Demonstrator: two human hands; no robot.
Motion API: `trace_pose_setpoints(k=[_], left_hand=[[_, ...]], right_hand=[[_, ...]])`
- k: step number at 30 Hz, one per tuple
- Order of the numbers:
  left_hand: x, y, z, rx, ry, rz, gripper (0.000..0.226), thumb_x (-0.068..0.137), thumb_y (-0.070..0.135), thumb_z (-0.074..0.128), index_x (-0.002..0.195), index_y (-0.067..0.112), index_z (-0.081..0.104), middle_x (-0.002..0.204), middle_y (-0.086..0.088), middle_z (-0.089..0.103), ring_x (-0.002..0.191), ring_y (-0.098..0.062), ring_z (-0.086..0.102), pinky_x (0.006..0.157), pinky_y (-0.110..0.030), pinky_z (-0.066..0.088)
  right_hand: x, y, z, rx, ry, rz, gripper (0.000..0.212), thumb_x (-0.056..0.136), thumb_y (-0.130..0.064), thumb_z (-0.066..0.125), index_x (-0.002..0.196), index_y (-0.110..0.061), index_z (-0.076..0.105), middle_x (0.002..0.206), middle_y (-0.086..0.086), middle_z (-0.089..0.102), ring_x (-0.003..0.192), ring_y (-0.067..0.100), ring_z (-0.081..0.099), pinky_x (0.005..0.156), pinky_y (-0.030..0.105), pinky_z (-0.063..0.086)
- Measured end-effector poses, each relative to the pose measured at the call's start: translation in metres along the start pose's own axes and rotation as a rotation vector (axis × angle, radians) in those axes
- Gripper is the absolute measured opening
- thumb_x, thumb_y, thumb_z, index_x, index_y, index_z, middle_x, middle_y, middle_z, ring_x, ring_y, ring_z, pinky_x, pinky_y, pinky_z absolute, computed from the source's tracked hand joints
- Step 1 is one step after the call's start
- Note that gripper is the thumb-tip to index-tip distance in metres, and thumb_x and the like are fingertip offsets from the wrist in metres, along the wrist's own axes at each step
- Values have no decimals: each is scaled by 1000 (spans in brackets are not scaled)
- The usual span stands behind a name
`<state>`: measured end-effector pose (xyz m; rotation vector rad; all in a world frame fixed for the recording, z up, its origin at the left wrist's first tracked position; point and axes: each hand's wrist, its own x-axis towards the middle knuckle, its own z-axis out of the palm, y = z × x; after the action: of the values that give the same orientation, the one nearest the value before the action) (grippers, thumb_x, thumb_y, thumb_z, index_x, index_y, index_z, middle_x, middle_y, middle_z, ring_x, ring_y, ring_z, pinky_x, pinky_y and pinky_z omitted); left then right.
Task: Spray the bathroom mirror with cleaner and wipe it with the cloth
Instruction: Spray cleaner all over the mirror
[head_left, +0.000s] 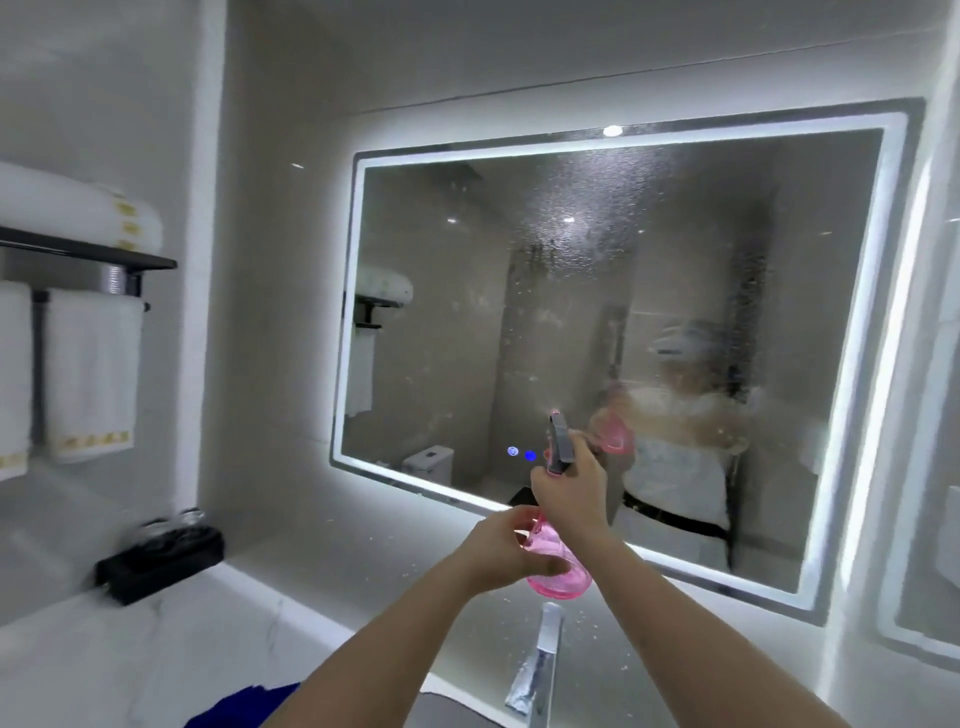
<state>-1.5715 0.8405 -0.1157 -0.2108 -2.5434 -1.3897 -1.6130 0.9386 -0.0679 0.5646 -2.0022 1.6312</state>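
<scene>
The mirror (597, 312) fills the centre and right of the frame, on the wall behind the faucet (540, 660) at lower centre. Before its lower edge, the spray bottle (558, 566) sits between the left hand (498, 553) below-left and the right hand (569, 493) above. At left, hanging towels (91, 374) are above a tray (161, 561) on the counter (104, 670); a cloth (249, 706) lies at the bottom edge.

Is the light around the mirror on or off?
On. The mirror has a bright white strip glowing along its edges, and it lights the wall beside it.
</scene>
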Motion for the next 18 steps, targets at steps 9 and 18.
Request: trace_pose_setpoints(k=[9,18], left_hand=[[-29,-19,-53,86,92,-92,67,69,34,79,130,28,52,125,7,59,107,-11,58,87,-22,45],[-9,-22,-106,113,23,27,76,66,34,74,137,28,46,132,7,55,119,-10,52,102,-31,43]], right_hand=[[-7,-16,60,87,-75,18,24,73,6,50,75,-17,44,71,1,48,64,17,44,60,25,37],[6,-40,90,199,277,137,22,79,1,51,98,-9,54,77,1,54,68,17,49,70,26,36]])
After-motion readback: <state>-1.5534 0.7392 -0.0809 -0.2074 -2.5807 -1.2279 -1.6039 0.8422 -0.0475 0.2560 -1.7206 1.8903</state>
